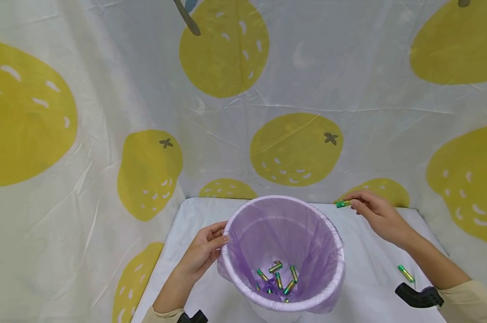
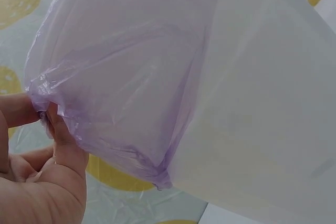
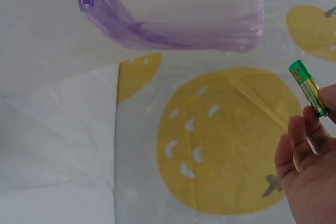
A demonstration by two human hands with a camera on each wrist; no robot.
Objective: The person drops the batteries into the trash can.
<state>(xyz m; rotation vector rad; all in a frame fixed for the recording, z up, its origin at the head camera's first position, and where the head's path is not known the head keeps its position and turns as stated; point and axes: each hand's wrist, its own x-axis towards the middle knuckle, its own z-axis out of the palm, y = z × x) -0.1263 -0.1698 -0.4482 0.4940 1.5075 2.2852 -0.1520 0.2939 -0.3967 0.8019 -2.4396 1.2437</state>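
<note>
A white trash can (image 1: 281, 308) with a purple plastic liner (image 1: 263, 229) stands tilted toward the camera. Several green and gold batteries (image 1: 278, 281) lie at the bottom of the liner. My left hand (image 1: 201, 251) grips the can's left rim, thumb over the edge; in the left wrist view its fingers (image 2: 60, 129) pinch the folded-over liner. Right of the can, above the far edge of the table, my right hand (image 1: 382, 218) pinches one battery (image 1: 342, 203) between thumb and fingers. The right wrist view shows that battery (image 3: 308, 88) standing out past the fingertips.
Another green and gold battery (image 1: 406, 273) lies on the white table (image 1: 368, 269), near the right forearm. Behind and beside the table hangs a pale sheet printed with yellow fruit (image 1: 296, 150). Black wrist mounts (image 1: 419, 296) sit on both forearms.
</note>
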